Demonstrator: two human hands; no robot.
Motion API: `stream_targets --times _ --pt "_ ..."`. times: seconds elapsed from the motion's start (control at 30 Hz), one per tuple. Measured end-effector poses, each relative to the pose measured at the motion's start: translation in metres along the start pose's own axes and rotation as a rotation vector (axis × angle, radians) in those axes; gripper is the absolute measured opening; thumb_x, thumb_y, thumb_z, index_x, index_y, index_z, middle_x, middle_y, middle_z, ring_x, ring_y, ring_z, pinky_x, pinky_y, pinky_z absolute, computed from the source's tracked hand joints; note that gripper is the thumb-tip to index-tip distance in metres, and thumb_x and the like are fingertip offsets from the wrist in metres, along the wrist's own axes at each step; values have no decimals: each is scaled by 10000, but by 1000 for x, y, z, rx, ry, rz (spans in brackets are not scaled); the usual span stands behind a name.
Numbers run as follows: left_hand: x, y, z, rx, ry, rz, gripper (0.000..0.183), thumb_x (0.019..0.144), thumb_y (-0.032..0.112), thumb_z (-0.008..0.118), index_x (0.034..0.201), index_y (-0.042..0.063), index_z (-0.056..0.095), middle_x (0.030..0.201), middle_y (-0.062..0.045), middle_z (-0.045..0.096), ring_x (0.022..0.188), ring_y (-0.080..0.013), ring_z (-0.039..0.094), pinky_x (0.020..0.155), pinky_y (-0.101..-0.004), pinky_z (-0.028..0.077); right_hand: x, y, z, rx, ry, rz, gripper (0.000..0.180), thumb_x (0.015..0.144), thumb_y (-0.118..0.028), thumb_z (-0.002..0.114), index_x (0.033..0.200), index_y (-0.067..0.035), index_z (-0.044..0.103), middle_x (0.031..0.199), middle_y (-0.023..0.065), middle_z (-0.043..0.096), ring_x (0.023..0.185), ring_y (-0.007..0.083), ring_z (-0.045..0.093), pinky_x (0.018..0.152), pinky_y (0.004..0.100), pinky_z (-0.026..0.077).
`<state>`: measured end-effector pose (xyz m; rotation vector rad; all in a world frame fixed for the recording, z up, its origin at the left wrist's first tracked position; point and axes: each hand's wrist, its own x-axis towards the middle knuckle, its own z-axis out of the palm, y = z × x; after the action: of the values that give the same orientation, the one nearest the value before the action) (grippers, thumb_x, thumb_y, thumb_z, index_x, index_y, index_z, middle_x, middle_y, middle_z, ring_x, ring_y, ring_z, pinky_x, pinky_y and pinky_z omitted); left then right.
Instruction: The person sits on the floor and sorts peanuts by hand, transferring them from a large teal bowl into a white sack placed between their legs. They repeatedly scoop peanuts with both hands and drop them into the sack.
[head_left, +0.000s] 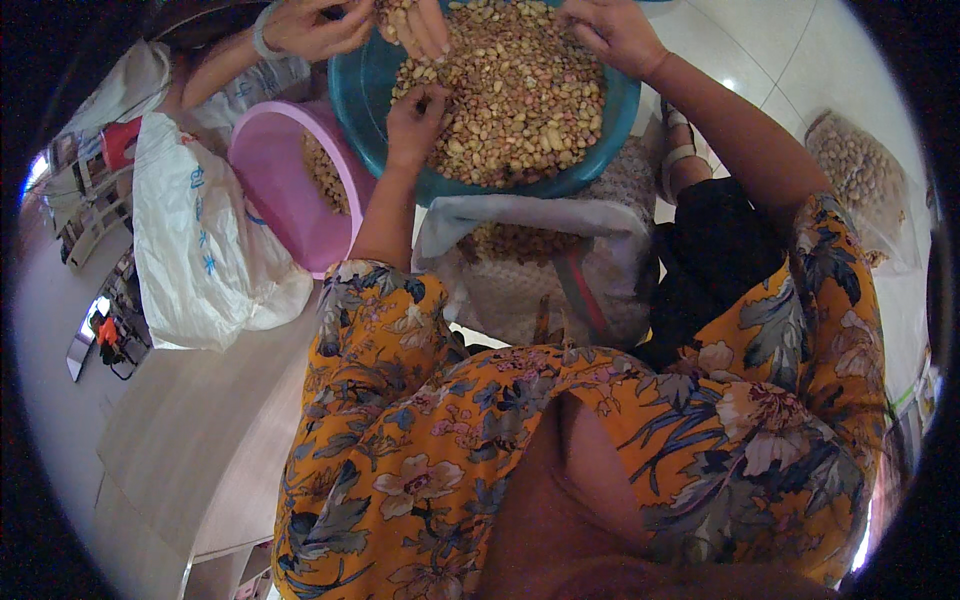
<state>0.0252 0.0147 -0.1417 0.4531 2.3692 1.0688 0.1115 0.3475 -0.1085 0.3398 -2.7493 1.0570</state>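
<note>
A large teal plastic basin stands before me, heaped with tan and pinkish peanuts. Over its left side, my left hand rests at the edge of the heap with thumb and fingers curled. Whether anything small sits between those fingertips cannot be made out. My right hand is at the basin's far right rim, its fingers bent inward over the peanuts and the fingertips partly hidden. Directly below the basin, close to my body, an open woven sack with a rolled rim holds more peanuts.
Another person's hands reach in at the top left, one holding peanuts over the basin. A pink tub containing some peanuts tilts beside a white woven sack. At the right, a clear bag of peanuts lies on the tiled floor.
</note>
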Motion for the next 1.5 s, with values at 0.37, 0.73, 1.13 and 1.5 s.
stream_targets --times 0.37,0.73,1.13,1.5 --pt "40 22 42 543 -67 53 320 760 248 675 1052 133 615 938 -154 645 831 -340 623 711 -435 500 -3 6 3 42 68 -49 107 797 -157 532 808 -51 522 720 159 477 661 348 492 586 472 396" --pt "13 40 2 -385 -50 -434 214 846 271 588 926 75 557 693 -6 502 605 -116 447 517 -290 383 0 0 -1 -18 70 -67 85 776 -131 534 786 -51 510 698 159 468 626 349 476 566 469 394" --pt "-77 11 -182 819 55 100 200 822 120 516 996 53 589 957 -134 585 822 -290 577 698 -378 478 3 -3 -1 25 80 -67 97 820 -147 506 799 -60 546 686 148 502 610 323 497 555 450 411" --pt "43 -19 -36 627 -11 222 244 839 184 576 1047 69 633 916 -164 634 819 -308 620 735 -384 488 -3 12 5 -16 93 -90 90 797 -134 515 843 -58 531 725 144 488 669 342 502 598 443 419"
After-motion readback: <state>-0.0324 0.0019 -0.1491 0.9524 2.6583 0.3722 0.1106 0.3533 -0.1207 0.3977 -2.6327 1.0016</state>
